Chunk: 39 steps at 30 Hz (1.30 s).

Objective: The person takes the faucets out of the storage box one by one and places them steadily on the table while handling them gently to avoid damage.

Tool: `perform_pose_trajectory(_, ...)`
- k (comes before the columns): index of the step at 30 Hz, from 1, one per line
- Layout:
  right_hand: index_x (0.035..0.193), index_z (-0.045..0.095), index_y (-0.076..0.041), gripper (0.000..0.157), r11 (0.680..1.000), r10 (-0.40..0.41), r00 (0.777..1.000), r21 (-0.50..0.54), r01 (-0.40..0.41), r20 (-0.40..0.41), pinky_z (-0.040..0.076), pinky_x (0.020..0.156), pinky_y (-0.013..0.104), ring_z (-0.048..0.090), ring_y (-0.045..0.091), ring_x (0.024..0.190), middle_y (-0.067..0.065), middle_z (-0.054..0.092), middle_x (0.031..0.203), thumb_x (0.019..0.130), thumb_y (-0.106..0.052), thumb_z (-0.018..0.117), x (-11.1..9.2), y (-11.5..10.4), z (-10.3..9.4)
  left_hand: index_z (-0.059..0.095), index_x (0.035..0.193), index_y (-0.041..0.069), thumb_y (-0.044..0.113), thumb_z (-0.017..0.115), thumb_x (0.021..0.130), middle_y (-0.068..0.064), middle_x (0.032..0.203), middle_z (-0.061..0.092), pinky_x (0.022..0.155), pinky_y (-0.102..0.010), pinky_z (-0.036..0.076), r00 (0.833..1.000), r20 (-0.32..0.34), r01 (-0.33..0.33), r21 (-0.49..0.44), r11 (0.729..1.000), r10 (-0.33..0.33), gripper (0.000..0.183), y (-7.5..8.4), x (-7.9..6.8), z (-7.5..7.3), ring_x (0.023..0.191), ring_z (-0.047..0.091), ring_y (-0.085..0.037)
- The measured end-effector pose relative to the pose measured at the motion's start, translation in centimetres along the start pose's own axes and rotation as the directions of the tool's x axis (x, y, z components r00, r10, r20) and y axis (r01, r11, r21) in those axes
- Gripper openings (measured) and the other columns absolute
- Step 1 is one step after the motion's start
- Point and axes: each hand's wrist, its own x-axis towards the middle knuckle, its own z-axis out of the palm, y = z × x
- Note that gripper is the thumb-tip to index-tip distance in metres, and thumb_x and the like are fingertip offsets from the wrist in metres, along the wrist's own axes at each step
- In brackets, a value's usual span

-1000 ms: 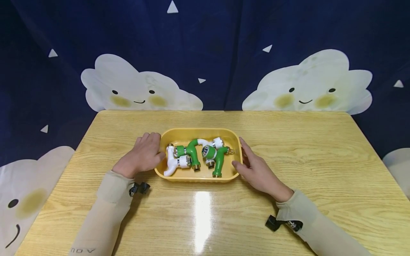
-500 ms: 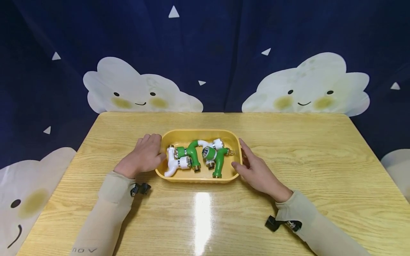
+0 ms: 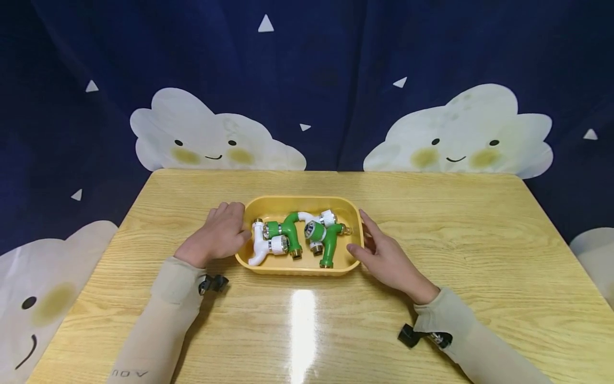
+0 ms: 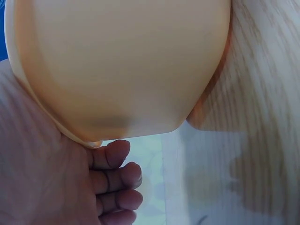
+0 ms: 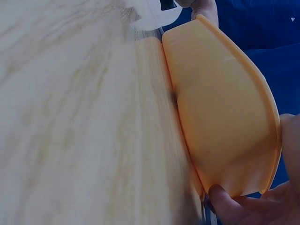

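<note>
A yellow plastic tub (image 3: pixel 299 271) sits on the table in the head view. Inside lie a white tap (image 3: pixel 259 246) at the left, a green tap (image 3: pixel 290 232) beside it, another green tap (image 3: pixel 329 246) at the right, and a white tap (image 3: pixel 305 216) partly hidden behind that one. My left hand (image 3: pixel 217 233) grips the tub's left end, its thumb at the rim; the left wrist view shows curled fingertips (image 4: pixel 123 176) beside the tub wall (image 4: pixel 131 65). At the right end my right hand (image 3: pixel 387 258) holds the tub, thumb over the rim, fingers along the outside (image 5: pixel 220 103).
The wooden table (image 3: pixel 455 229) extends on all sides of the tub, with a bright light reflection in front. A dark blue curtain (image 3: pixel 331 64) with cloud prints hangs behind its far edge. Small black devices (image 3: pixel 409 336) are strapped at both wrists.
The head view has shifted slightly, so the whole scene sits a little lower in it. Both hands stay on the tub's ends, and the taps lie as before.
</note>
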Motion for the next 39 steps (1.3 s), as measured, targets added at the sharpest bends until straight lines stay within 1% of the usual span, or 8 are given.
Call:
perform_pose_trajectory(4,0.167,0.012,-0.016,0.088,1.0,0.018,1.0,0.005,-0.018,0.008,0.055,0.102,0.042,0.059,0.029,0.138,0.013,0.043,0.164,0.101,-0.043,0.063,0.0,-0.1,-0.1,0.046,0.11,0.003,0.025,0.054,0.096,-0.01,0.097,0.045,0.085,-0.039,0.028,1.0,0.004,0.01,0.001,1.0,-0.01,0.027,0.0,0.0,0.1,0.097,0.038,-0.029)
perform_pose_trajectory(9,0.167,0.016,-0.017,0.085,0.999,0.033,0.999,-0.004,-0.033,-0.002,0.055,0.103,0.044,0.058,0.03,0.139,0.013,0.044,0.163,0.101,-0.046,0.062,0.0,-0.2,-0.3,0.046,0.11,0.004,0.026,0.053,0.096,-0.01,0.097,0.045,0.084,-0.038,0.027,1.0,0.01,0.016,-0.006,1.0,-0.016,0.027,-0.1,0.1,0.1,0.096,0.037,-0.029)
perform_pose_trajectory(17,0.166,0.018,-0.021,0.081,0.999,0.03,0.999,-0.024,-0.031,-0.029,0.051,0.108,0.048,0.055,0.032,0.142,0.013,0.039,0.166,0.101,-0.045,0.062,0.0,-0.4,-0.6,0.046,0.11,0.003,0.026,0.053,0.095,-0.01,0.096,0.045,0.083,-0.037,0.027,1.0,0.006,0.018,-0.016,1.0,-0.018,0.027,-0.1,0.1,0.1,0.095,0.038,-0.028)
perform_pose_trajectory(24,0.165,0.021,-0.023,0.077,1.0,0.012,0.999,-0.015,-0.013,-0.049,0.051,0.109,0.048,0.055,0.033,0.143,0.012,0.039,0.166,0.102,-0.041,0.062,0.1,-0.6,-1.1,0.047,0.113,0.002,0.026,0.053,0.096,-0.011,0.098,0.046,0.084,-0.038,0.028,1.0,0.005,0.021,-0.017,1.0,-0.021,0.031,0.0,0.0,0.0,0.096,0.038,-0.029)
perform_pose_trajectory(30,0.165,0.021,-0.025,0.076,1.0,0.005,0.998,-0.019,-0.006,-0.056,0.05,0.11,0.05,0.053,0.034,0.145,0.011,0.038,0.167,0.102,-0.042,0.061,0.2,-0.6,-1.4,0.046,0.115,0.002,0.026,0.052,0.096,-0.011,0.099,0.046,0.084,-0.038,0.028,1.0,0.007,0.014,-0.014,1.0,-0.014,0.031,-0.1,0.0,0.0,0.096,0.038,-0.029)
perform_pose_trajectory(35,0.165,0.021,-0.025,0.075,1.0,-0.006,0.998,0.004,0.006,-0.062,0.05,0.11,0.047,0.049,0.034,0.148,0.011,0.034,0.169,0.103,-0.039,0.061,0.2,-0.7,-1.8,0.046,0.111,0.003,0.026,0.052,0.096,-0.01,0.097,0.045,0.083,-0.038,0.027,1.0,0.005,0.013,-0.015,1.0,-0.013,0.029,-0.2,0.0,0.1,0.094,0.037,-0.029)
perform_pose_trajectory(39,0.165,0.022,-0.025,0.075,1.0,-0.013,0.998,0.012,0.013,-0.069,0.05,0.109,0.043,0.049,0.032,0.148,0.011,0.035,0.168,0.103,-0.039,0.061,0.2,-0.9,-2.0,0.046,0.111,0.003,0.026,0.053,0.096,-0.01,0.097,0.045,0.083,-0.037,0.027,1.0,0.002,0.011,-0.016,1.0,-0.011,0.029,-0.1,0.1,0.1,0.094,0.038,-0.029)
